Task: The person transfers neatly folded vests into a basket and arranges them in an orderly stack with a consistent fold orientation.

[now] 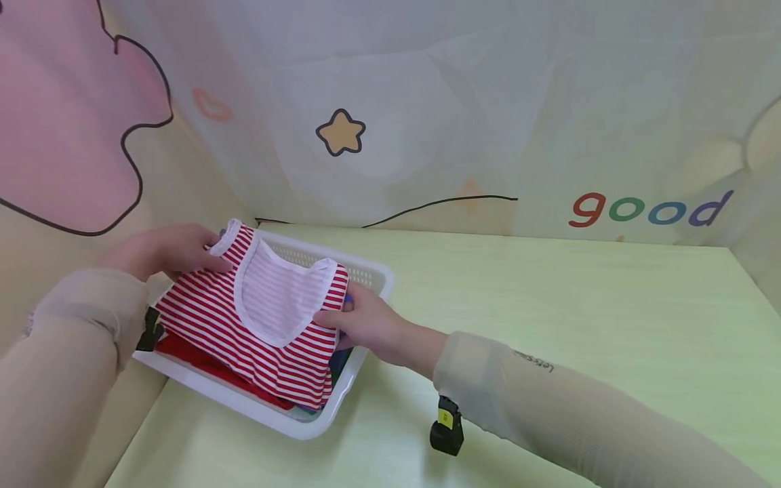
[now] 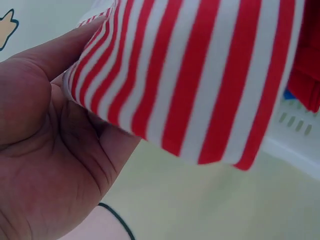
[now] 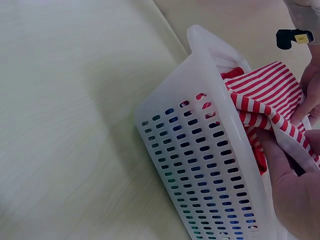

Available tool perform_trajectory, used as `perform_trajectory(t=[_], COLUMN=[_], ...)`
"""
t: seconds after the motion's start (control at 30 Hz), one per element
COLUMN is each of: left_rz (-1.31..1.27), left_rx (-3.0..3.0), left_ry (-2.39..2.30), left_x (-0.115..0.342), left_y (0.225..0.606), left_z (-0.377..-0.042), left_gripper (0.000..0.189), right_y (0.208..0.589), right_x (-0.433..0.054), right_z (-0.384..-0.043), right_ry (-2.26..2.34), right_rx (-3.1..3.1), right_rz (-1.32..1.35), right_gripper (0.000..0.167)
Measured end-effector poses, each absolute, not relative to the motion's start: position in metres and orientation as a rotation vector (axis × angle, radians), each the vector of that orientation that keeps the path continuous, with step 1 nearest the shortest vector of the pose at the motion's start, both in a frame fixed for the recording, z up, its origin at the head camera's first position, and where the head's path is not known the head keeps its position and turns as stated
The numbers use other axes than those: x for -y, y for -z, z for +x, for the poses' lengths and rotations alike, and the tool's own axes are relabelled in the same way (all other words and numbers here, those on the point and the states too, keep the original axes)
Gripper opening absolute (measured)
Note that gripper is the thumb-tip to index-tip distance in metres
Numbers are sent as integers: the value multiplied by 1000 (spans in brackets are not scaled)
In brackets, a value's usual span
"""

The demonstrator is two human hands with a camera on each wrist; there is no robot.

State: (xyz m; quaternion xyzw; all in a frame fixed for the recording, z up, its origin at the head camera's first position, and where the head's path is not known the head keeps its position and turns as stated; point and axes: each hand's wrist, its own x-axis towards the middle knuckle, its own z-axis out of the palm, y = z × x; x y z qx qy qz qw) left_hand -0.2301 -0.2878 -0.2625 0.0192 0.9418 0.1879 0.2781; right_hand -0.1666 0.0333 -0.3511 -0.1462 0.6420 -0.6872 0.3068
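A red-and-white striped shirt (image 1: pixel 201 298) with a wide white-trimmed neckline lies over the white plastic basket (image 1: pixel 244 407). My left hand (image 1: pixel 183 249) pinches the shirt at its left shoulder, thumb on top. On the opposite side, my right hand (image 1: pixel 372 322) grips the other shoulder edge, with the thumb over the fabric and the fingers beneath. The left wrist view shows the striped cloth (image 2: pixel 185 75) draped from the left thumb and fingers. Under the shirt, folded red cloth (image 1: pixel 219 369) shows in the basket, partly hidden.
The basket has slotted sides (image 3: pixel 195 165) and stands on a pale green table (image 1: pixel 549 325) near the left wall. Behind is a printed backdrop with a star (image 1: pixel 340 132) and the word "good". Black wrist cameras (image 1: pixel 447 427) hang below the sleeves.
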Motion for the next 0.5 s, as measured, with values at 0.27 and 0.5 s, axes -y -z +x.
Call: perform_trajectory(t=[0.27,0.5], left_rz=[55,36], left_rx=[-2593,-2692], left_ry=[-472,-391], left_x=[295,297], left_y=[278,292], left_z=[-229,-227], left_gripper=[61,61], right_y=[351,350], right_x=[-30,-33], right_z=[-169,-169], right_ry=[1811,1793], right_rx=[-1741,-1731], right_rz=[-382,-388], right_gripper=[45,48])
